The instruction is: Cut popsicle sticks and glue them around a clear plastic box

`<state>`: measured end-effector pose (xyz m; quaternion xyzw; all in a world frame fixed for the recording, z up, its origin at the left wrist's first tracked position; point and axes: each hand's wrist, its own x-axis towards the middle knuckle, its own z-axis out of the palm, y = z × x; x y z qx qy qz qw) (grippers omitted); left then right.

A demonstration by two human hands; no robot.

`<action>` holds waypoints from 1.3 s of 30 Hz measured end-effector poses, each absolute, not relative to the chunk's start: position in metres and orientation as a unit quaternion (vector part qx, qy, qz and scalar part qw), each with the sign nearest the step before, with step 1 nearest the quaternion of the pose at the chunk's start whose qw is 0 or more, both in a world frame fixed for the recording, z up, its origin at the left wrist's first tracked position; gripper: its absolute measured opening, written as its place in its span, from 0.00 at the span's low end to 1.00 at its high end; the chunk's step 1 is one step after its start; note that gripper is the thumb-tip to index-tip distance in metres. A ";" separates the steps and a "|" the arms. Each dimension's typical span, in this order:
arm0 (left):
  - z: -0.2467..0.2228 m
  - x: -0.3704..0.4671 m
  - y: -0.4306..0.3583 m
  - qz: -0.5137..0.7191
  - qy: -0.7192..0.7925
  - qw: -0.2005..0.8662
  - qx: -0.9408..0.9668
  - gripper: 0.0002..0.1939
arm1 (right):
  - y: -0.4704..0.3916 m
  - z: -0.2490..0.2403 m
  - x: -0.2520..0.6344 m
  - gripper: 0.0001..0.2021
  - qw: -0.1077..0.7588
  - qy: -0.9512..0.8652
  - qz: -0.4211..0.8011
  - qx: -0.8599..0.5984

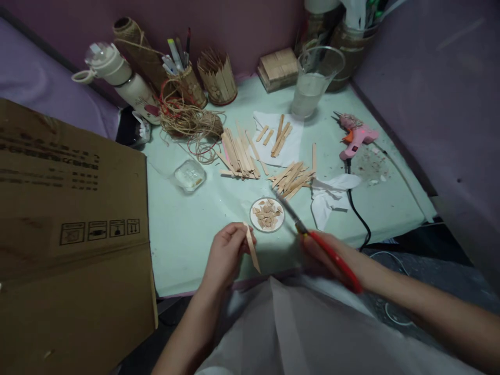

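My left hand [229, 249] is closed on a flat wooden stick [252, 249], pinched near its upper end, with its pointed lower end toward me. In my right hand [321, 253] is a pair of red-handled scissors [336, 260], slightly blurred, blades pointing away and to the left. The blade tips are close to a small round dish [254, 223] of cut wooden pieces [267, 212], which lies between and beyond my hands. Behind the dish lies a loose pile of wooden sticks [292, 179]. A second stack of sticks [239, 154] is farther left.
A cardboard box [78, 187] borders the table's left side. A pink glue gun [357, 134] with a black cord lies at right. A cup of cloudy liquid [308, 91], tangled twine [187, 117], a bottle [135, 94] and pen holders stand toward the back. Crumpled white paper [330, 198] lies at right.
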<state>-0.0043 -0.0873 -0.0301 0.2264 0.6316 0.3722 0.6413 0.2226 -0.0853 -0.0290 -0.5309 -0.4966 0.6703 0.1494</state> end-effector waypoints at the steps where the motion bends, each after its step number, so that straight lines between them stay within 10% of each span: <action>1: -0.028 -0.009 -0.084 0.379 0.633 0.635 0.230 0.11 | -0.081 -0.032 0.226 0.29 0.169 -0.464 0.692 -0.527; 12: -0.009 0.001 -0.006 0.323 0.608 0.539 0.485 0.16 | -0.056 -0.065 0.231 0.27 0.365 -0.122 0.850 -0.359; 39: -0.022 0.081 0.178 0.078 0.650 0.200 0.729 0.09 | -0.057 -0.075 0.222 0.29 0.380 -0.119 0.850 -0.347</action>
